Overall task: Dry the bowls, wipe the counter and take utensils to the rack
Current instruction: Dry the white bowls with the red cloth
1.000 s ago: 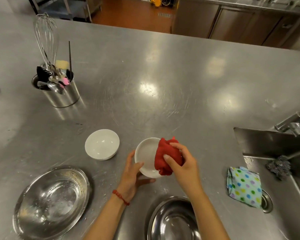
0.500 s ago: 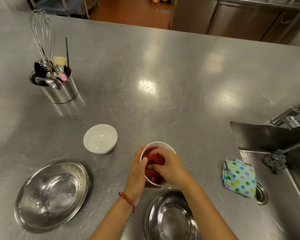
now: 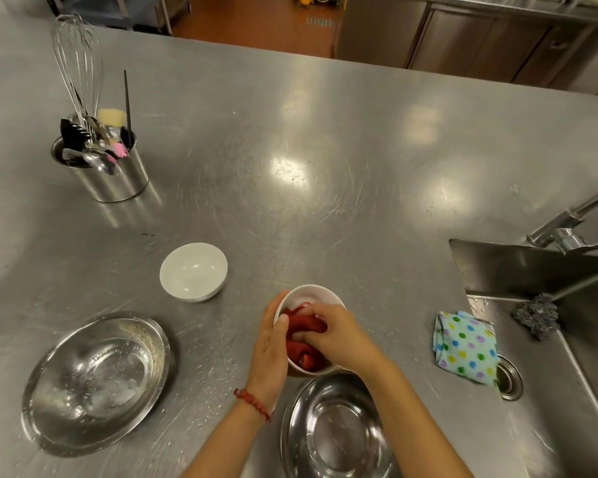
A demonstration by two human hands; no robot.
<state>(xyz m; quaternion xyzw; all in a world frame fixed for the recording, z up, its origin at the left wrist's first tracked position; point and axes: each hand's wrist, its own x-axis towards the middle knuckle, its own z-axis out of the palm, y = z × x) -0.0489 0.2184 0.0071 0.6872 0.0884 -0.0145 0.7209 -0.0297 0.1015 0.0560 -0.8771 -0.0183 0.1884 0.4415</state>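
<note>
I stand at a wide steel counter (image 3: pixel 325 139) that fills most of the frame, scratched and shiny with lamp glare, with water drops near its lower edge. At the top of the frame the counter ends at a strip of brown floor (image 3: pixel 252 25) and a row of steel cabinets (image 3: pixel 463 39).

In the upper left a steel pot (image 3: pixel 121 177) holds a whisk (image 3: pixel 78 63), spoons and other utensils. At lower left sits a wet steel bowl (image 3: pixel 94 381), and just above and to the right of it an empty white bowl (image 3: pixel 194 270), apart from everything.

In the lower middle my left hand (image 3: pixel 268 353) grips the side of a second white bowl (image 3: pixel 308 294), thumb over the rim. My right hand (image 3: pixel 332 332) is curled shut on a red cloth (image 3: pixel 304 339) pressed inside that bowl. Just below it, at the bottom edge, is another steel bowl (image 3: pixel 332 432).

The broad middle and upper right of the counter lie open. At the right a spotted cloth (image 3: pixel 466 346) lies on the edge of the sink (image 3: pixel 567 391), with a scouring pad (image 3: pixel 535 315) and a tap (image 3: pixel 567 225) beyond it.
</note>
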